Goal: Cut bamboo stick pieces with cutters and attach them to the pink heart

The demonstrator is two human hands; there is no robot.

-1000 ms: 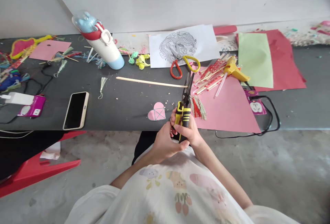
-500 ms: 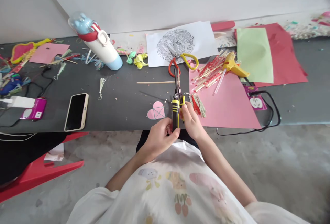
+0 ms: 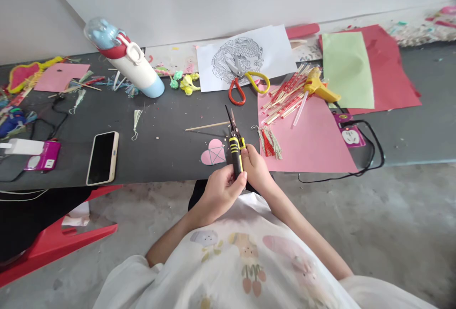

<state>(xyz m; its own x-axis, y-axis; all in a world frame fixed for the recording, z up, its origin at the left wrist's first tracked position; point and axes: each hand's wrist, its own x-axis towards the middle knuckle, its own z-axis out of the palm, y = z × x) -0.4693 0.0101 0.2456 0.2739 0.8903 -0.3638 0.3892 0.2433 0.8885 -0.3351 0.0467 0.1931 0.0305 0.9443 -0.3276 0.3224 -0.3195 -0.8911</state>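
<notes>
Both my hands grip black-and-yellow snips (image 3: 234, 142) at the table's near edge. My left hand (image 3: 221, 190) wraps the lower handle and my right hand (image 3: 254, 166) closes on the handle from the right. The blades point away from me, slightly apart, toward a thin wooden stick (image 3: 206, 126) lying on the dark table (image 3: 160, 143). A pink paper heart (image 3: 213, 153) lies just left of the snips. A red-and-green tassel (image 3: 269, 138) lies just right of them.
A phone (image 3: 102, 157), a tilted white bottle (image 3: 124, 60), a dragon drawing (image 3: 242, 55) with red-and-yellow scissors (image 3: 245, 83), a yellow glue gun (image 3: 318, 88), striped sticks (image 3: 285, 98), pink paper (image 3: 309, 138), red and green sheets (image 3: 356, 64) and a black cable (image 3: 374, 157) lie about.
The snips swung from leaning right to leaning slightly left and came nearer the stick's end. My hands shifted left along the table edge, and the camera view drifted.
</notes>
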